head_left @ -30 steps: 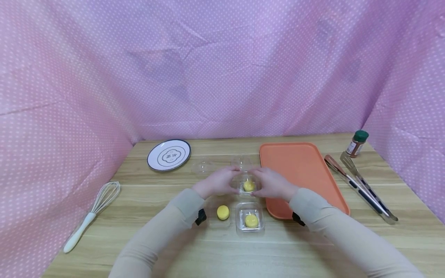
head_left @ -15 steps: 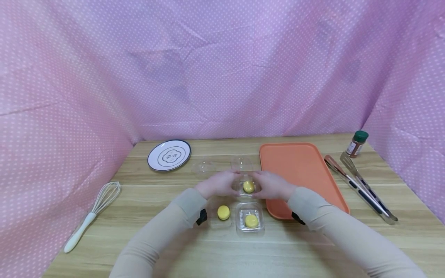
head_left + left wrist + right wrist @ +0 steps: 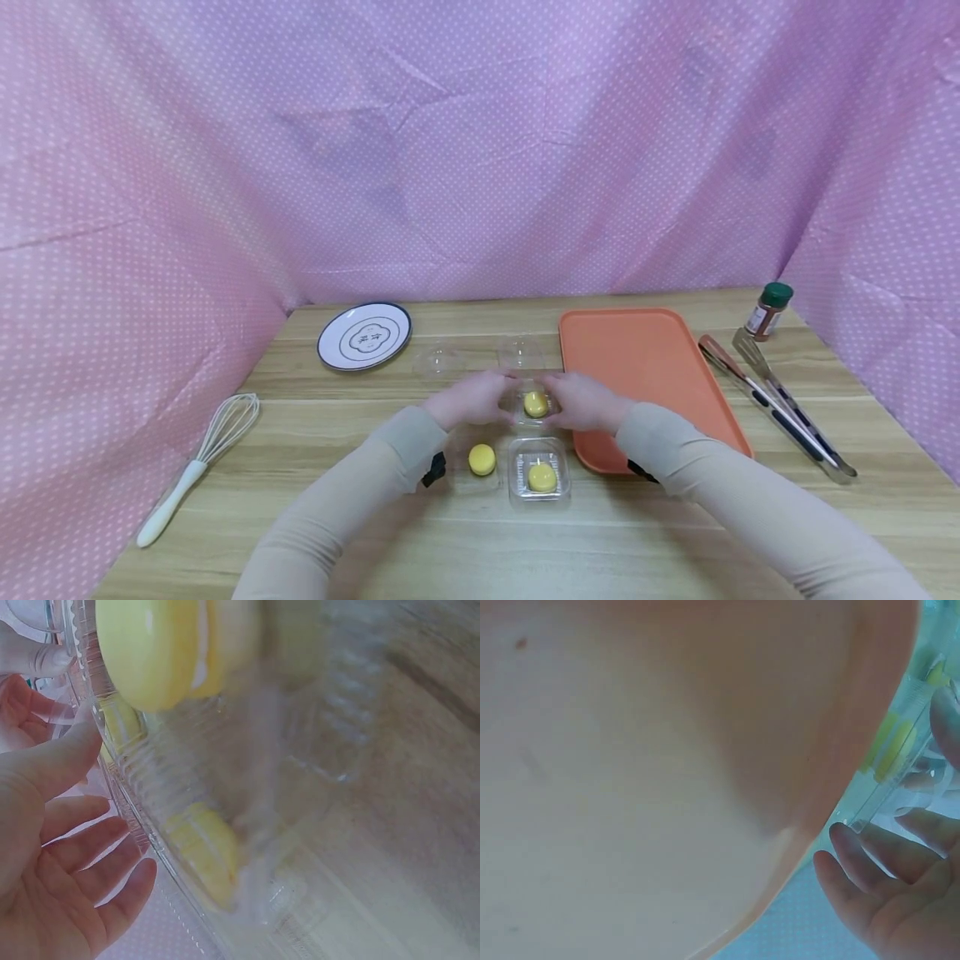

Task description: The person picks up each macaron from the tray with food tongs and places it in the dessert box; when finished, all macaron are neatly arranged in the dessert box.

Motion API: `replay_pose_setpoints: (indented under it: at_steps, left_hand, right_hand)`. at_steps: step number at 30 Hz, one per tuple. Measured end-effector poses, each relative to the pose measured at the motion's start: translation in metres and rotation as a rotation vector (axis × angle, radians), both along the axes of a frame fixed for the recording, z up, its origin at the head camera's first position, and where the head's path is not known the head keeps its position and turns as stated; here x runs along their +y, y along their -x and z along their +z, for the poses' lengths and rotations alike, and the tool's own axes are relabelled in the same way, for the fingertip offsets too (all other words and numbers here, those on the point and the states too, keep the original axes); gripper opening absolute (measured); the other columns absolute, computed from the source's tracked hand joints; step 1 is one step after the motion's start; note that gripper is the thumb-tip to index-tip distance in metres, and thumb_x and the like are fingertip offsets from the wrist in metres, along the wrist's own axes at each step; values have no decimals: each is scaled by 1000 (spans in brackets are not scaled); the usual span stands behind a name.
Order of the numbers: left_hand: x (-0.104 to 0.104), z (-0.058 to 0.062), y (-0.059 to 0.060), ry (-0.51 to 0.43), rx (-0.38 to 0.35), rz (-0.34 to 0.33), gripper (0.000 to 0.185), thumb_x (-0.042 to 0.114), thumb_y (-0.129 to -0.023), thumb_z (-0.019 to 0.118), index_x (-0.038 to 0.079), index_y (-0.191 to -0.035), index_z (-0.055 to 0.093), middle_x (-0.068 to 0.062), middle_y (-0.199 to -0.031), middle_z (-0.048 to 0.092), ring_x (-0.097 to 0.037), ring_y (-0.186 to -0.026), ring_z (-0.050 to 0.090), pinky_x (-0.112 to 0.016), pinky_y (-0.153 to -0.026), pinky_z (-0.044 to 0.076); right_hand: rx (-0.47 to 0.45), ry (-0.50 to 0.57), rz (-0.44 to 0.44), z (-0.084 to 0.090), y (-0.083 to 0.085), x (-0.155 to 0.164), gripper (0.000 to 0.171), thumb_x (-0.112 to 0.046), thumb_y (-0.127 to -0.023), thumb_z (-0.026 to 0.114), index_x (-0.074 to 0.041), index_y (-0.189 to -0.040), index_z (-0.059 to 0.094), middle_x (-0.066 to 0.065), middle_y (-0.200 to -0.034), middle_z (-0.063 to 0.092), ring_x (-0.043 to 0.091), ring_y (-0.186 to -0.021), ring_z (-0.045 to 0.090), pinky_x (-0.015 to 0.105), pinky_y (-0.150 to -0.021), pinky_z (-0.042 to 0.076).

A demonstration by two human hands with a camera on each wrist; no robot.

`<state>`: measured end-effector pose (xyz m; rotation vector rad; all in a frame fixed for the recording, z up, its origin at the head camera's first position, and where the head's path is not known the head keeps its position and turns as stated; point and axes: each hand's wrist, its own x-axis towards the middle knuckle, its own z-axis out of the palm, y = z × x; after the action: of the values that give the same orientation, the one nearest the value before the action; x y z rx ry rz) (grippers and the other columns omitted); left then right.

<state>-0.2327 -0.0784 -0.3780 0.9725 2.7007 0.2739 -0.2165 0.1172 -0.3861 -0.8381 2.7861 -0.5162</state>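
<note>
Both hands, left hand and right hand, cup clear box between fingers; macaron inside.

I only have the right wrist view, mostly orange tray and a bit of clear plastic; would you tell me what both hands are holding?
Observer: In the head view the left hand and right hand flank one clear box with a yellow macaron inside.
Operator: Thank you. Are there other macarons nearby?
Observer: Yes, two nearer the person: a bare macaron and a boxed macaron beside it.
Operator: Is the tray loaded?
Observer: No, the orange tray carries nothing; tongs lie on the table to its right.
</note>
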Motion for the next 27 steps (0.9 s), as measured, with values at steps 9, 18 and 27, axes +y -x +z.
replay_pose_setpoints:
  at_steps: [9,18,27]
  left_hand:
    - [0,0,-2,10,13,-1,64,26,-81,74,7,-137,48,-10,-139,50,-25,-125,51,-37,-108,39]
    - [0,4,-7,29,9,11,61,25,-84,71,7,-137,48,-12,-141,48,-27,-128,48,-38,-110,38]
    - [0,3,-6,28,8,-9,62,28,-84,71,6,-138,47,-13,-142,46,-27,-128,47,-39,-109,39]
  right_hand:
    - [-21,4,-27,0,-2,0,71,-27,-76,77,-7,-137,46,-4,-79,61,10,-70,55,31,-70,51]
    - [-3,16,-14,-2,-3,1,70,-28,-75,78,-8,-134,48,-5,-78,61,9,-69,55,31,-70,52]
    - [-13,28,-25,-4,-1,3,70,-29,-75,78,-12,-136,47,-7,-78,61,8,-69,55,31,-71,51]
